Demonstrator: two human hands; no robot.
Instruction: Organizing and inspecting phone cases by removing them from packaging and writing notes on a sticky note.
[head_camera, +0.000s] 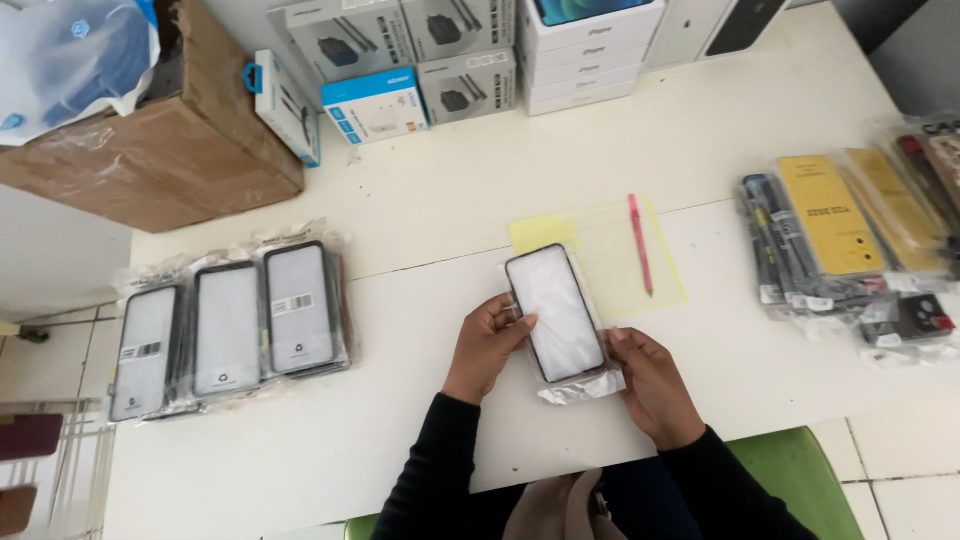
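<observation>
Phone case (556, 312), black-rimmed with a white insert, in a clear sleeve, lies mid-counter (420, 200) partly over a yellow sheet (610, 250). Left hand (487, 347) pinches its left edge; right hand (652, 385) grips the lower right corner and crinkled sleeve end. Likely light, thin, slightly flexible; the film looks slippery, so hold by the rim. Counted: three similar cases (228, 325) at left, one pink pen (640, 243).

Phone case (556, 312): white face, black rim, clear glossy wrap. Paper sheet (600, 252): pale yellow. Pen (640, 243): pink. Table (450, 200): white. Three bagged cases (228, 325) on one side: white faces, black rims, barcode stickers. Bagged cases (830, 215) on the other side: yellow, some dark. Cardboard box (160, 140): brown. Small box (375, 105): blue and white. Stacked boxes (585, 50): white. Sleeves (440, 470): black.
</observation>
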